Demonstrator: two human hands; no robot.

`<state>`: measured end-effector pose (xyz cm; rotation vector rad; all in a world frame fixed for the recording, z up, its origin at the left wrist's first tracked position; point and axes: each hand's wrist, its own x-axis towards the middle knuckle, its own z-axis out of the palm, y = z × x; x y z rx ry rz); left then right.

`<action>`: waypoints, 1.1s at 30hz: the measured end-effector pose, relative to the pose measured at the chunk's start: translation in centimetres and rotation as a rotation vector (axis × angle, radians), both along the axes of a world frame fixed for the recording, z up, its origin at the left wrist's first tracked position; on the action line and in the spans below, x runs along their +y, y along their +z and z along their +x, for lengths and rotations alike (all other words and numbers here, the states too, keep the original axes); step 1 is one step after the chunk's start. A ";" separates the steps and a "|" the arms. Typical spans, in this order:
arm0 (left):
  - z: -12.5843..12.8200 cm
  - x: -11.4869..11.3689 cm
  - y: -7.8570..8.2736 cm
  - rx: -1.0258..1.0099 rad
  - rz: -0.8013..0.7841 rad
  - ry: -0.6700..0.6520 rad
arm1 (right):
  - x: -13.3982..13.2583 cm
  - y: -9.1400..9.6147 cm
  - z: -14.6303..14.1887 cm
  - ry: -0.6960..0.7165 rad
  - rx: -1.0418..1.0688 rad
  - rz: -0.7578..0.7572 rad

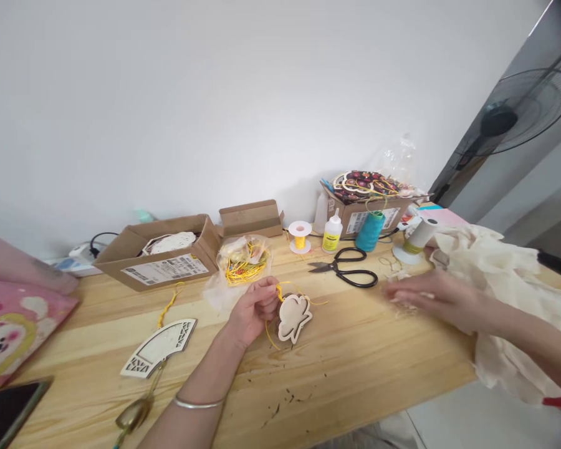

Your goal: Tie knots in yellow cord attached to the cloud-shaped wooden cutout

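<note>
My left hand (257, 310) pinches a yellow cord (279, 290) tied to a layered wooden ornament (293, 318) with a rounded, flower-like outline. The ornament hangs beside my fingertips, and loose cord ends trail around it. Over the table on the right, my right hand (442, 300) is smeared by motion, so its fingers cannot be made out. Pale scraps lie under and around its fingertips, close to a heap of cream cloth (495, 262). Between the hands rest black-handled scissors (343, 268), blades pointing left.
Along the wall stand a cardboard box (163, 252), a plastic bag of yellow cords (243, 265), a spool (300, 237), a glue bottle (331, 234), teal thread (371, 231) and a fuller box (362, 209). At left lie a fan-shaped wooden piece (159, 349), a spoon (133, 415) and a dark-screened device (14, 411).
</note>
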<state>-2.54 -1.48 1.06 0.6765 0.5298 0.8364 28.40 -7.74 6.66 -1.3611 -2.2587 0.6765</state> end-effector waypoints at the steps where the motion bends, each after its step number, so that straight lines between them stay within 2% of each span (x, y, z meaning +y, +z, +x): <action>1: 0.1 -0.1 0.0 -0.015 -0.025 -0.006 | 0.0 0.8 0.1 -0.092 0.207 -0.058; 4: 0.3 -0.3 0.1 -0.078 -0.099 0.013 | 1.1 2.4 -1.1 -0.316 1.010 -0.101; 6: 0.3 -0.2 0.0 -0.085 -0.137 0.037 | 2.3 2.9 -2.4 -0.291 1.486 -0.183; 8: 0.3 0.0 -0.2 -0.028 -0.171 0.049 | 3.6 3.1 -3.6 -0.274 1.865 -0.279; 11: 0.2 0.4 -0.3 0.035 -0.187 0.088 | 5.3 3.1 -4.8 -0.209 2.205 -0.280; 13: 0.2 0.6 -0.3 0.041 -0.172 0.103 | 6.3 2.9 -5.4 -0.162 2.292 -0.272; 16: 0.3 0.5 0.0 0.047 -0.155 0.111 | 7.7 2.7 -6.6 -0.150 2.262 -0.300; 19: 0.6 0.2 0.2 0.059 -0.148 0.100 | 8.5 2.3 -8.8 -0.211 2.052 -0.297; 21: 0.7 0.0 0.3 0.070 -0.145 0.080 | 8.3 1.6 -10.8 -0.246 1.786 -0.219; 23: 0.8 -0.2 0.4 0.094 -0.134 0.075 | 7.5 0.7 -12.8 -0.242 1.386 -0.130; 25: 0.8 -0.3 0.5 0.124 -0.117 0.086 | 6.4 -0.3 -14.3 -0.100 0.928 -0.123; 27: 0.8 -0.4 0.5 0.160 -0.097 0.088 | 5.6 -1.3 -15.1 0.047 0.666 -0.086; 30: 0.7 -0.4 0.5 0.195 -0.045 0.062 | 5.1 -2.4 -15.0 0.056 0.560 -0.152; 33: 0.7 -0.4 0.4 0.198 0.000 0.041 | 5.2 -3.0 -14.2 0.075 0.593 -0.363</action>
